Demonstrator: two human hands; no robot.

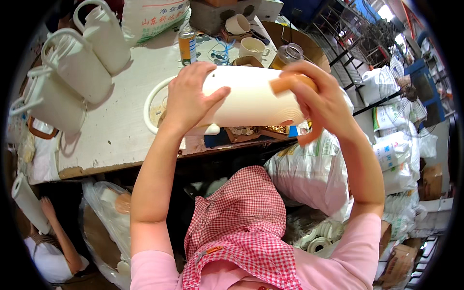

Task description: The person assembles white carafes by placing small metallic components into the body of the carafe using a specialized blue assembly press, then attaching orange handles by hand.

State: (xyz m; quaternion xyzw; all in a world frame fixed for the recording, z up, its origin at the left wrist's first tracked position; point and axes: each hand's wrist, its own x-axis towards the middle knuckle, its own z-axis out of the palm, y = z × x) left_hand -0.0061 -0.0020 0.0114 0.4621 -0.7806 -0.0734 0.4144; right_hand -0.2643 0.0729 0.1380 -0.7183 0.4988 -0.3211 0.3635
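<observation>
Above the front edge of the bench, a white watering can (251, 94) lies on its side. Its loop handle (147, 104) points left, and a thin tube with a rounded end (211, 129) runs under it. My left hand (191, 96) grips the can near the handle end, thumb across the body. At the ringed base end, my right hand (316, 96) closes around a curved orange-brown piece (311, 137), smeared by motion. Whether that piece touches the can is hard to see.
Several similar white cans (79, 65) stand at the bench's left. Behind are a spray can (187, 43), a cup (253, 48) and a glass jar (290, 54). White sacks (314, 169) sit below right. Another person's arm (63, 232) shows at lower left, beside a white cylinder (29, 200).
</observation>
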